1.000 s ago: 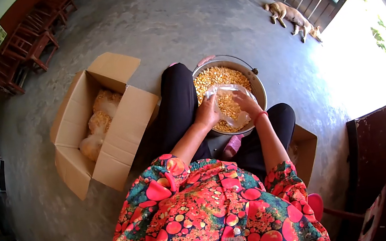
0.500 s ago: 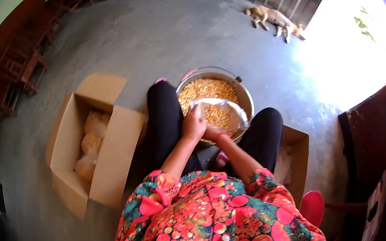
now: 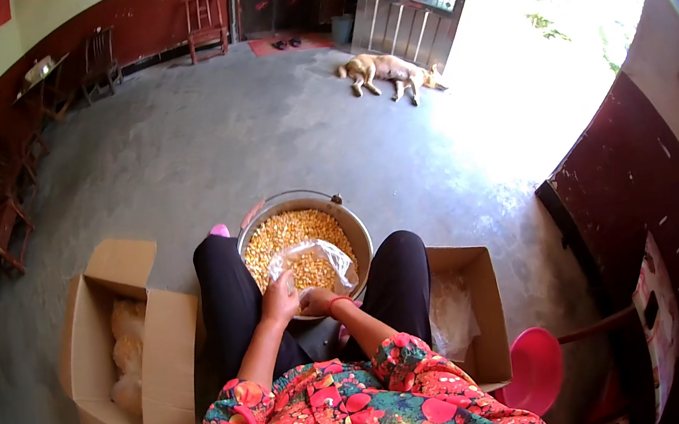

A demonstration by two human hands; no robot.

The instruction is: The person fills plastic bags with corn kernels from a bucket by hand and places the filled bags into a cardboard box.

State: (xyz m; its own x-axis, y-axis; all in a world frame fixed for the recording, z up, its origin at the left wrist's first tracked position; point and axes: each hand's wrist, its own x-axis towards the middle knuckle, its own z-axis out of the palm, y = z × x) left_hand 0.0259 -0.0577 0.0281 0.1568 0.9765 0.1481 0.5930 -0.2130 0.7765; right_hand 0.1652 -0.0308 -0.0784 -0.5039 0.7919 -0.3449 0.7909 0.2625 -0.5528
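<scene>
A metal bucket [image 3: 363,239] stands between my knees, filled with yellow corn kernels [image 3: 286,230]. Over its near side is a clear plastic bag [image 3: 337,257] with its mouth spread and kernels visible inside it. My left hand [image 3: 280,297] pinches the bag's near left edge. Close beside it, my right hand [image 3: 316,302], with a red band at the wrist, is closed on the bag's lower edge; its fingertips are partly hidden by the plastic.
An open cardboard box [image 3: 171,357] with filled bags [image 3: 128,354] stands at my left. Another box [image 3: 483,305] on my right holds clear plastic [image 3: 452,318]. A pink basin [image 3: 535,371] sits behind it. A dog [image 3: 389,70] lies by the open door [image 3: 415,6]. Wooden chairs [image 3: 207,27] line the wall.
My view has lifted and turned right, so the bucket and boxes appear lower and further left. Both hands stay on the bag at the bucket.
</scene>
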